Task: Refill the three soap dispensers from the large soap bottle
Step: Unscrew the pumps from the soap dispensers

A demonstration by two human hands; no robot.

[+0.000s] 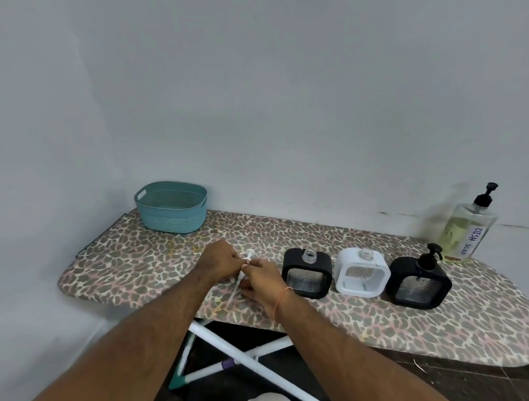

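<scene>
White pump (243,269) lying on the leopard-print ironing board (145,266), pinched between the left hand (222,258) and right hand (260,276), which meet over it. To its right stand an open black dispenser (307,274), an open white dispenser (362,272), a pump-capped black dispenser (418,281) and the large soap bottle (467,224); a teal basket (172,207) sits behind.

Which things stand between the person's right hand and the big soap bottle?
In the head view, three dispensers stand between the right hand and the big soap bottle: an open black one, an open white one, and a black one with its pump on.
</scene>
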